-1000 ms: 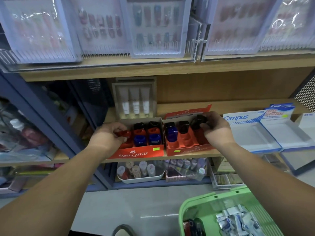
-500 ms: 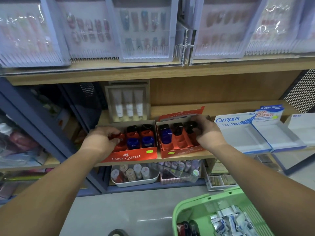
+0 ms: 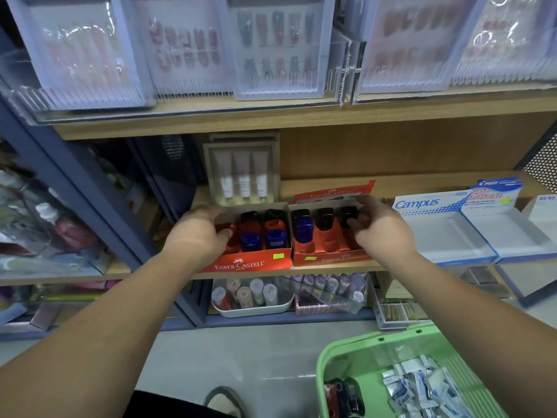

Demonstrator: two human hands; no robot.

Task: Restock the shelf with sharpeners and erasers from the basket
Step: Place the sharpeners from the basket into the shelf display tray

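Note:
Two red Faber-Castell display boxes stand side by side on the middle wooden shelf, the left box (image 3: pixel 241 263) and the right box (image 3: pixel 328 257). Both hold red, blue and black sharpeners in rows. My left hand (image 3: pixel 199 233) grips a red sharpener (image 3: pixel 226 229) at the left end of the left box. My right hand (image 3: pixel 379 230) holds a black sharpener (image 3: pixel 349 217) at the right end of the right box. A green basket (image 3: pixel 346 354) on the floor at lower right contains a few sharpeners (image 3: pixel 343 393) and several wrapped erasers (image 3: pixel 422 387).
Blue-and-white Campus and Pilot eraser trays (image 3: pixel 470 233) sit on the shelf to the right. A boxed set of tubes (image 3: pixel 241 173) stands behind the left box. Nail sets fill the upper shelf; a white tub of small bottles (image 3: pixel 253 297) sits below.
The view has tilted and shifted slightly. Both hands stay at the outer ends of the two boxes, pressing their sharpeners a little lower into the slots.

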